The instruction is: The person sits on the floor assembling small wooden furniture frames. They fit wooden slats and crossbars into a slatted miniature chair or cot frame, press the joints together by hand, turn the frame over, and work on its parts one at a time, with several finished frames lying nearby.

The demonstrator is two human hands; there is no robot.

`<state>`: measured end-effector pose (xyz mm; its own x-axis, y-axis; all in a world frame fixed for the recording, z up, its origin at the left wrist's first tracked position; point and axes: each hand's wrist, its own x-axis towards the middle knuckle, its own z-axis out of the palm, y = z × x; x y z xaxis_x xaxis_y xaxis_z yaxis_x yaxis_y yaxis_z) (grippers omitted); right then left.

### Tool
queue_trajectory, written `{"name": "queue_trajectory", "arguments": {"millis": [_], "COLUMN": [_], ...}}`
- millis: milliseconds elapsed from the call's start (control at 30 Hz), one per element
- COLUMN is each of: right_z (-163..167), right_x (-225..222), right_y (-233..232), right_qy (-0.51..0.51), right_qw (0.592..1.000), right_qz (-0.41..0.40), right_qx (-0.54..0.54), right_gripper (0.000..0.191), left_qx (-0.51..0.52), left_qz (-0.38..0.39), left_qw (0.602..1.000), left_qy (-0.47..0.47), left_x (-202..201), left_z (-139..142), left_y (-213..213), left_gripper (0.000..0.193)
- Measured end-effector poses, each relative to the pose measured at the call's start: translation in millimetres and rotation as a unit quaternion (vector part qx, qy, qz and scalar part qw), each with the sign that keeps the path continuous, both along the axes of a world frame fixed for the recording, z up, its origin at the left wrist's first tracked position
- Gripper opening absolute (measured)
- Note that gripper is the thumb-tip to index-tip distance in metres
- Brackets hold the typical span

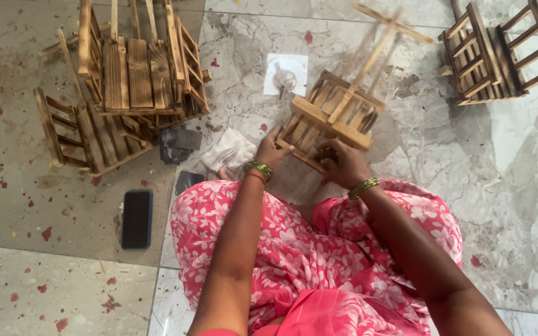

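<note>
Head view: the person sits on the marble floor with a small slatted wooden crate tilted against the knees. The left hand grips its lower edge to steady it; the right hand closes on the near corner. Finished crates are stacked left, a phone beside them.

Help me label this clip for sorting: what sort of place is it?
Probably a floor-level craft workspace: polished marble-look floor tiles, stacked small scorched-wood slatted crates, and both hands holding another slatted wooden crate.
</note>
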<state>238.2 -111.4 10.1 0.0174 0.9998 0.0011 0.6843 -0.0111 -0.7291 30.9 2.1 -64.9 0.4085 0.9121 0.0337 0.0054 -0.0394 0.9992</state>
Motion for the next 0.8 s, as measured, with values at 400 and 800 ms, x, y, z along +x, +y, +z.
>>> {"name": "queue_trajectory", "arguments": {"millis": [400,800], "right_z": [14.0,3.8], "right_x": [-1.5,-58.8], "right_y": [9.0,91.1], "right_qy": [0.107,-0.248], "right_qw": [0.988,0.955], "right_qz": [-0.073,0.054], "right_qx": [0.081,0.151], "right_gripper": [0.017,0.021], "left_qx": [-0.196,-0.245], "left_qz": [0.063,-0.037], "left_qw": [0.977,0.969], "left_qy": [0.051,-0.016], "left_x": [45.7,15.4], "left_z": [7.4,-10.0], "left_y": [-80.7,-64.1], "left_gripper": [0.116,0.127]}}
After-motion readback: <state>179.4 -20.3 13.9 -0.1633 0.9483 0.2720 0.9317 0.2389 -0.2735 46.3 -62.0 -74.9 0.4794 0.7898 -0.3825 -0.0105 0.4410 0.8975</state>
